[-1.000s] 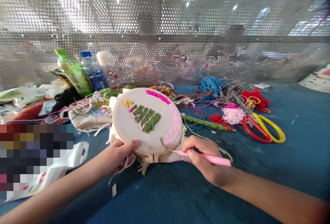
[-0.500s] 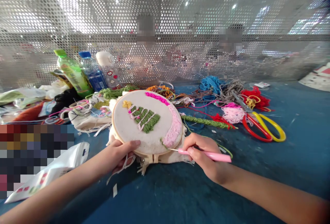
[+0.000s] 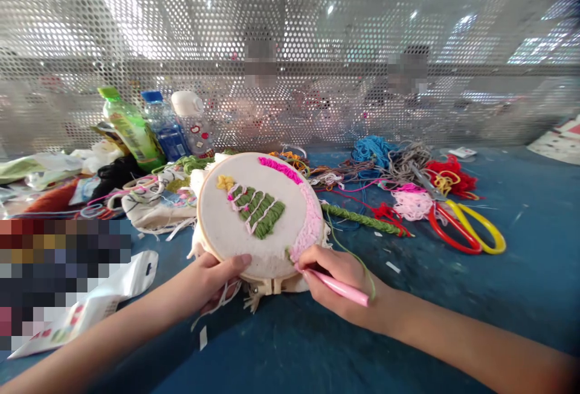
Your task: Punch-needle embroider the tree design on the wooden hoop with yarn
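Observation:
My left hand (image 3: 220, 274) grips the lower left rim of a round embroidery hoop (image 3: 205, 225), thumb on top of the pale cloth and fingers underneath. Stitched on the cloth are a green tree (image 3: 259, 211) with a yellow star and a curved band in magenta and light pink (image 3: 310, 216). My right hand (image 3: 339, 279) is closed round a pink punch needle (image 3: 343, 290) at the hoop's lower right edge. The needle's tip is hidden behind my fingers, close to a small green patch of stitches. Green yarn (image 3: 356, 255) runs from the back end of its handle.
Scissors with red and yellow handles (image 3: 478, 231) lie at the right, beside pink yarn (image 3: 412, 203). Behind the hoop are a green yarn skein (image 3: 362, 219) and blue yarn (image 3: 372, 151). Bottles (image 3: 131, 131) stand at the back left before a perforated metal screen (image 3: 308, 31).
My right hand has moved left with the punch needle, onto the hoop's lower right edge. The hoop is tilted up slightly more. My left hand keeps its grip.

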Demonstrator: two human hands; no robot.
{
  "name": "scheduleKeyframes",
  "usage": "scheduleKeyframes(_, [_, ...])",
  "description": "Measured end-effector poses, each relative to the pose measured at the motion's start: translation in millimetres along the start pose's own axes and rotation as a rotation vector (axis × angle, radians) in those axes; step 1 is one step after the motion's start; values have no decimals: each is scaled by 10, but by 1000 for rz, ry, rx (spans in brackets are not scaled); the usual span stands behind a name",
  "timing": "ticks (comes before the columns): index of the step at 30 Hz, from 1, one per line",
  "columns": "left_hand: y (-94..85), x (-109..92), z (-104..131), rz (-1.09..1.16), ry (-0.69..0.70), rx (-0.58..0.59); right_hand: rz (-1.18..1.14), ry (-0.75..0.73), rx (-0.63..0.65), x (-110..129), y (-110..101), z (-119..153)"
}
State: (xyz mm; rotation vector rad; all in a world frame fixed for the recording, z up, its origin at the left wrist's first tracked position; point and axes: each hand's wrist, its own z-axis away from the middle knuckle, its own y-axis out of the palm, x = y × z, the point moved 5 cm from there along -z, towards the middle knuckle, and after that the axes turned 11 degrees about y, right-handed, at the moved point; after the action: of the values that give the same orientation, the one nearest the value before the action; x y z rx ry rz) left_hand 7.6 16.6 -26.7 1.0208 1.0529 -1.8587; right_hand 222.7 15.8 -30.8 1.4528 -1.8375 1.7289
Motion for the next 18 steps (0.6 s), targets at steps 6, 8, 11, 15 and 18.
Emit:
scheduleKeyframes(6, [-21, -16, -13, -8, -10, -7, -37, -61, 13, 27, -41, 1])
scheduleKeyframes(8, [-46, -18, -24, -3, -19, -39, -68, -114, 26, 91, -84, 1])
scheduleKeyframes(11, [-76, -8, -43, 21, -23, -68, -172, -103, 48, 135, -160, 6])
scheduleKeyframes(15, [-74, 44, -68, 37, -42, -29, -377, 48, -1, 21, -246, 34])
scheduleKeyframes(18, [-77, 56, -67, 27, -55, -25, -459, 97, -59, -75, -279, 81])
